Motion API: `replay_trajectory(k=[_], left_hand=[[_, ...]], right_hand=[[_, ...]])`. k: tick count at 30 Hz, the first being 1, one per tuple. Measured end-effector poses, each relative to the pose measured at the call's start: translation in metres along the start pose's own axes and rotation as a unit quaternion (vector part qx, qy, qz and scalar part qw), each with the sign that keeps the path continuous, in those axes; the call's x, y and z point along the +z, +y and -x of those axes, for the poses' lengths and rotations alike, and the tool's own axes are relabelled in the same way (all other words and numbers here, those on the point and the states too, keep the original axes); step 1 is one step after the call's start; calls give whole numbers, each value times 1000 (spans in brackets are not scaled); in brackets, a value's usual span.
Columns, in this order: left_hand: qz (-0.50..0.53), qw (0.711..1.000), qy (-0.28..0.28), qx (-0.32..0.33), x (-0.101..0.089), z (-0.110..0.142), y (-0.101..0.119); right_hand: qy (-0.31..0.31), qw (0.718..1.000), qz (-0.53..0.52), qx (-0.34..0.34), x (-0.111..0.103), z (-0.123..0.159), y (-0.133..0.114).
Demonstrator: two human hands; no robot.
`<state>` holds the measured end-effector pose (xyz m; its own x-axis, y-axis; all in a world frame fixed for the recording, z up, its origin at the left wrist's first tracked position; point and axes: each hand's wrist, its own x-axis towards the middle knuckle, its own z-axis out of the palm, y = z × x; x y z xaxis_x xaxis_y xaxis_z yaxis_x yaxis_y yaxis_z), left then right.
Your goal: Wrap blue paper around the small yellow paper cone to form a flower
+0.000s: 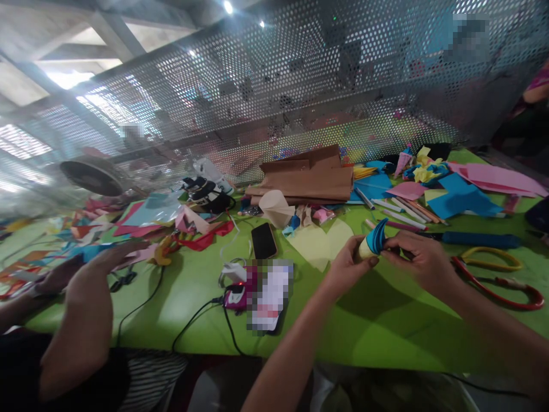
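Note:
My left hand [349, 264] is closed around a small rolled paper piece [372, 242], pale yellow at the base with curved blue paper round its top. My right hand [418, 257] pinches the blue paper from the right side. Both hands hover just above the green table [386, 326], right of its middle. A pale yellow paper sheet [319, 240] lies flat just behind my left hand.
A co-worker's arms [81, 297] rest at the left among coloured paper scraps. A black phone [263, 240], a charger with cables [234, 294], brown paper [309, 177], rolled paper sticks [403, 213], a blue-handled tool [472, 239] and red and yellow scissors [501, 274] lie about. A perforated metal screen [300, 86] backs the table.

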<state>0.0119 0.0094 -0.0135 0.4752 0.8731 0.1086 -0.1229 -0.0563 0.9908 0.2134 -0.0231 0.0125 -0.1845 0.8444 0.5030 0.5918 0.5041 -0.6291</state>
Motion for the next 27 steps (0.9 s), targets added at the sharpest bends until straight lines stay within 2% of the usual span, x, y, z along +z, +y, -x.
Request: replay_trajectory(k=[14,20,27], left_hand=[[99,994,-13,-51,-1,2,7],[71,997,-1,-20,-6,1,-1],[33,999,29,1,-11,-3,-7]], right_hand=[[-47,999,-4,-24,-8,-2,-2],[-6,999,-21,-43,-9,-2,-1],[63,993,-70,68,-10,-7,-2]])
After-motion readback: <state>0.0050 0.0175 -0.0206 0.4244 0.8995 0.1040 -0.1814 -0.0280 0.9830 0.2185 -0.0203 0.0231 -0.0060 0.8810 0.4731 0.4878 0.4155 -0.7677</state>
